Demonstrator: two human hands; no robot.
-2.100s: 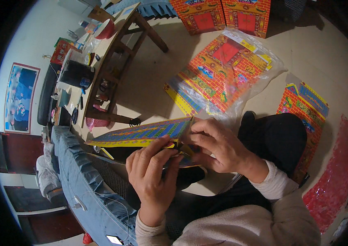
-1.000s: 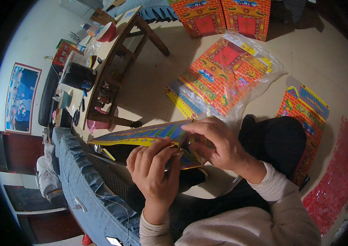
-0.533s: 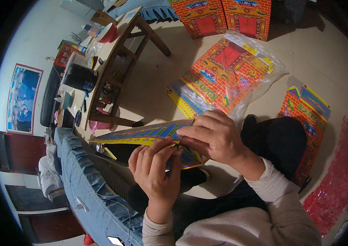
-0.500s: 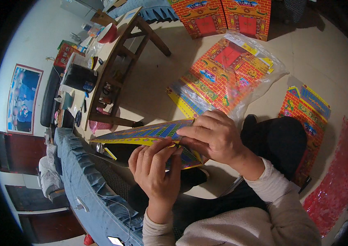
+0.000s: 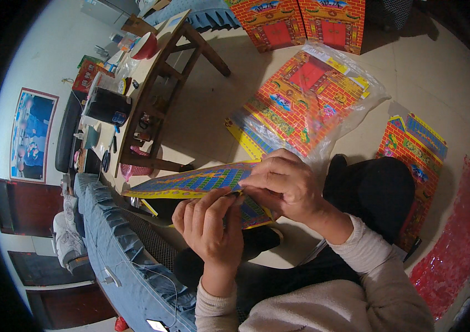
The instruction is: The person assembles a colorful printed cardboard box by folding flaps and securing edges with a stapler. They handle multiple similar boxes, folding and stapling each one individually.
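Head view: folded printed card piece [image 5: 196, 181], blue-green tile pattern with yellow border, held in the air in front of the person's lap, long end pointing left, gap open between upper and lower panels. Versus about two seconds ago: upper panel shows more of its pattern, and the right-hand fingers have moved left along the piece, now meeting the left fingertips at the near corner. Versus half a second ago, only slight shifts.

Left hand [image 5: 207, 224] pinches the yellow edge near that corner, fingers bent side by side, thumb below; forearm rises from the lower edge, wrist nearly straight. Right hand [image 5: 287, 185] grips the same corner from the right, index laid on the upper panel, other fingers curled; forearm slants in from lower right. Exact thumb contact hidden.

Beyond the hands: plastic-wrapped stack of brick-print card [image 5: 307, 94] on the floor, more brick-print card [image 5: 412, 145] beside the dark-clothed knee [image 5: 381, 185], two upright printed boxes [image 5: 276, 30] at the top. Table [image 5: 207, 52] at left carries a red bowl [image 5: 145, 47].
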